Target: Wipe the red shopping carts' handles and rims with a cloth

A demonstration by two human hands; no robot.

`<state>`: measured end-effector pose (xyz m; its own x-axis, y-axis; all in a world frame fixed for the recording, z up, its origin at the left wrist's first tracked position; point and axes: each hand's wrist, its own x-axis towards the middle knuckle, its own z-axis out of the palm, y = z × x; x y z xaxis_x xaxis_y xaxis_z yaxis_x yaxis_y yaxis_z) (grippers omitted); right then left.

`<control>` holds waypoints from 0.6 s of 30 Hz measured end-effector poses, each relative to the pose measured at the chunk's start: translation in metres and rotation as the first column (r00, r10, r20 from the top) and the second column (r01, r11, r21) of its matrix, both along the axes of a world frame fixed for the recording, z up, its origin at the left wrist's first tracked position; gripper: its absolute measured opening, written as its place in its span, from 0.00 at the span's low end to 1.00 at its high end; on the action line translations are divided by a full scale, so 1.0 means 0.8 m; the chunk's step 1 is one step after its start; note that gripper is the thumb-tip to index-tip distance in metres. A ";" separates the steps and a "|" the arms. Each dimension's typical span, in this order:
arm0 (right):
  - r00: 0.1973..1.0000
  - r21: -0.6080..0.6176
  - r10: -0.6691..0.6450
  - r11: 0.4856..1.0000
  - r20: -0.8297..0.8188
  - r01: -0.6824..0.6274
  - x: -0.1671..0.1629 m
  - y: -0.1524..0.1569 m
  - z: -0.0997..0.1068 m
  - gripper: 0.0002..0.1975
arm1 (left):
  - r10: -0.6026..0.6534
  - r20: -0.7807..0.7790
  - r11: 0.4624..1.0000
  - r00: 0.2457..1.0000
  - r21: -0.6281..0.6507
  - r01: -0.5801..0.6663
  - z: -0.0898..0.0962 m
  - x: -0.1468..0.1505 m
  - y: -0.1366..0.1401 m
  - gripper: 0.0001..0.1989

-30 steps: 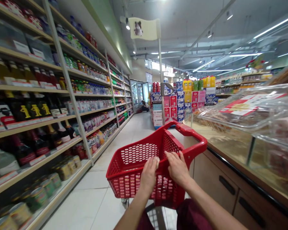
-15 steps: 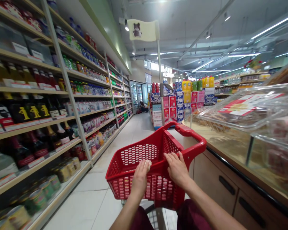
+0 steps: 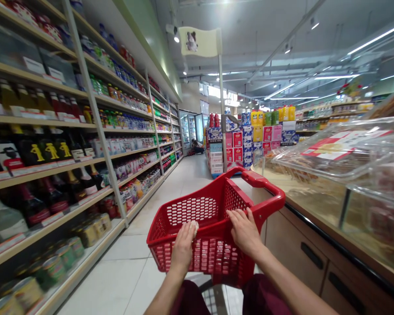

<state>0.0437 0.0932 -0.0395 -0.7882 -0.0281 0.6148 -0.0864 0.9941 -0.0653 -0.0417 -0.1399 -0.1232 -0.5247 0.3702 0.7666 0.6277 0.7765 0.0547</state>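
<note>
A red plastic shopping cart [image 3: 187, 210] stands side-on before me, its handle to the right. My left hand [image 3: 183, 245] presses a crumpled whitish cloth [image 3: 195, 227] against the near rim, around the middle of the basket. Most of that cloth is hidden under my fingers. Near the handle, my right hand [image 3: 244, 229] curls over the same rim and grips it. A thin pole rises behind the cart and carries a pale flag [image 3: 199, 42] with a bear picture.
Tall shelves [image 3: 95, 113] of bottles and cans line the left. A wooden counter [image 3: 292, 245] with clear plastic food boxes [image 3: 341, 144] stands close on the right. Stacked drink cartons [image 3: 238, 146] are ahead. Far down the aisle a person [image 3: 197, 146] is low near the floor.
My left hand has slid left along the near rim with the cloth. My right hand keeps its grip on the rim. The flag's cloth has shifted slightly.
</note>
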 end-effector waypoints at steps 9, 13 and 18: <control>1.000 -0.009 -0.006 1.000 0.000 0.006 0.000 -0.004 0.001 0.25 | 0.170 0.021 0.982 0.985 0.075 -0.171 -0.012 -0.017 -0.067 0.26; 1.000 0.012 0.010 1.000 0.007 -0.010 0.000 0.000 0.000 0.25 | 0.031 -0.018 0.999 0.999 0.032 -0.031 -0.007 -0.007 -0.014 0.28; 1.000 0.014 0.014 1.000 0.014 -0.014 0.002 0.001 0.000 0.24 | 0.104 0.004 0.992 0.995 0.073 -0.104 -0.021 -0.021 -0.082 0.28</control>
